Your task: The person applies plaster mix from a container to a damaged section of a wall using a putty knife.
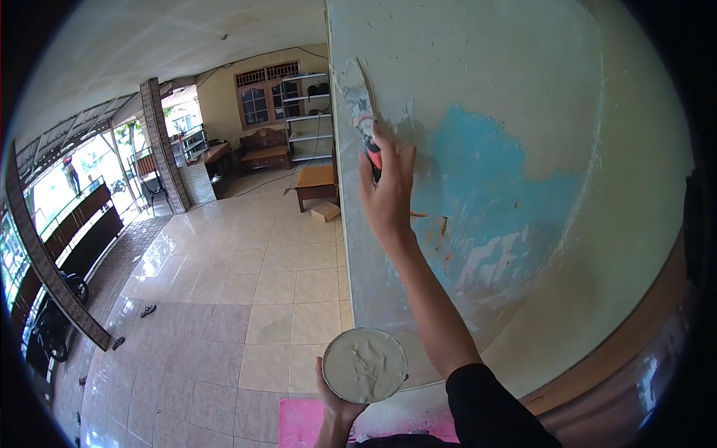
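Observation:
My right hand (388,175) is closed around the red and black handle of a putty knife (357,93). The knife's blade, smeared with putty, lies against the wall (478,67) close to its left edge. Below that hand, the wall shows a patch of bare blue paint (478,153) with chips and scraped spots. Low in the view, my left hand (336,399) supports a round container (366,366) from its left side and underneath. Grey-beige putty fills the container, its surface marked with ridges.
A pink sheet (301,422) lies on the floor below me. Across the tiled floor (276,276) stand a small wooden table (315,183), a wooden bench (265,149) and a metal shelf (308,119). A tiled pillar (164,145) and a sandal (148,310) are to the left.

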Motion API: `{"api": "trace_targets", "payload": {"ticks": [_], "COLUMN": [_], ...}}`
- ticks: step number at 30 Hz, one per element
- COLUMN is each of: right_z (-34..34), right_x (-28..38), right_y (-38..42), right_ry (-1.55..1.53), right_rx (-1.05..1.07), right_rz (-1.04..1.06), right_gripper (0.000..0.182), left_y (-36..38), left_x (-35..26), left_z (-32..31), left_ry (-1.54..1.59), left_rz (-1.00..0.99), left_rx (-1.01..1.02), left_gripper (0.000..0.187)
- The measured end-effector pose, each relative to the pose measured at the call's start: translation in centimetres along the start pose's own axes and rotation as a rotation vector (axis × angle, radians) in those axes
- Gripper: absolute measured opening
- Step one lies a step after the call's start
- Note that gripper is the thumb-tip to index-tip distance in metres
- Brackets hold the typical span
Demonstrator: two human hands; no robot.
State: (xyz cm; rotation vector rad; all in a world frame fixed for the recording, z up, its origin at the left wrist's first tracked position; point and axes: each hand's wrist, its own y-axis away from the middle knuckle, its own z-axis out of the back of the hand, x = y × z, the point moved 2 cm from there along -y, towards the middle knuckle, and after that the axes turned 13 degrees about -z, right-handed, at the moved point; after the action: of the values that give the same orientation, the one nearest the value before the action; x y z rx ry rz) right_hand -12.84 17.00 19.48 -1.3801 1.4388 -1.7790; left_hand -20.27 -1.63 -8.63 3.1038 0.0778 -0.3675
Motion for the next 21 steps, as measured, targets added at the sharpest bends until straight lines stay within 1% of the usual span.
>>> {"api": "trace_targets", "payload": {"ticks": [2, 3, 6, 7, 9, 10, 12, 13, 15, 17, 18, 19, 21], "right_z": [0.1, 0.3, 2.0, 2.1, 2.4, 2.4, 1.4, 0.8, -0.2, 0.1, 0.3, 0.5, 1.7], "right_x": [-1.5, -2.4, -3.8, -3.9, -3.3, -2.4, -0.3, -0.2, -0.3, -1.1, -1.9, -3.4, -5.0], "right_y": [1.9, 3.4, 7.3, 7.1, 6.3, 4.9, 1.3, 0.4, -0.7, 1.2, 2.7, 4.7, 8.5], "right_ry": [0.065, 0.069, 0.057, 0.057, 0.104, 0.108, 0.073, 0.075, 0.048, 0.09, 0.129, 0.092, 0.113], "right_rx": [-0.039, 0.012, 0.029, 0.027, -0.002, -0.001, -0.033, -0.035, 0.013, 0.02, 0.028, 0.048, 0.061], "right_rz": [0.036, -0.045, -0.055, -0.053, 0.086, 0.083, 0.175, 0.174, 0.066, 0.04, 0.015, -0.002, 0.0], "right_gripper": [0.044, 0.045, 0.045, 0.045, 0.054, 0.054, 0.053, 0.053, 0.051, 0.05, 0.05, 0.049, 0.049], "left_y": [0.0, -0.2, 0.1, 0.1, 0.1, 0.1, 0.3, 0.3, 0.4, 0.3, 0.3, 0.2, 0.3], "left_x": [-0.1, -0.1, -0.1, -0.1, -0.1, -0.1, -0.2, -0.2, -0.2, -0.2, -0.3, -0.2, -0.1], "left_z": [0.0, 0.0, 0.3, 0.0, -0.2, -0.3, -0.6, -0.8, -0.9, -0.6, -0.5, -0.4, -0.1], "left_ry": [-0.009, -0.008, -0.012, -0.023, -0.03, -0.011, 0.006, 0.0, -0.005, -0.01, -0.009, -0.009, -0.009], "left_rz": [-0.005, -0.01, 0.002, -0.003, -0.004, 0.014, 0.035, 0.037, 0.04, 0.027, 0.024, 0.019, 0.015], "left_rx": [-0.016, -0.011, -0.023, -0.014, -0.009, 0.001, 0.009, 0.022, 0.035, -0.02, -0.017, -0.013, -0.013], "left_gripper": [0.078, 0.078, 0.079, 0.079, 0.079, 0.079, 0.079, 0.079, 0.079, 0.08, 0.08, 0.079, 0.079]}}
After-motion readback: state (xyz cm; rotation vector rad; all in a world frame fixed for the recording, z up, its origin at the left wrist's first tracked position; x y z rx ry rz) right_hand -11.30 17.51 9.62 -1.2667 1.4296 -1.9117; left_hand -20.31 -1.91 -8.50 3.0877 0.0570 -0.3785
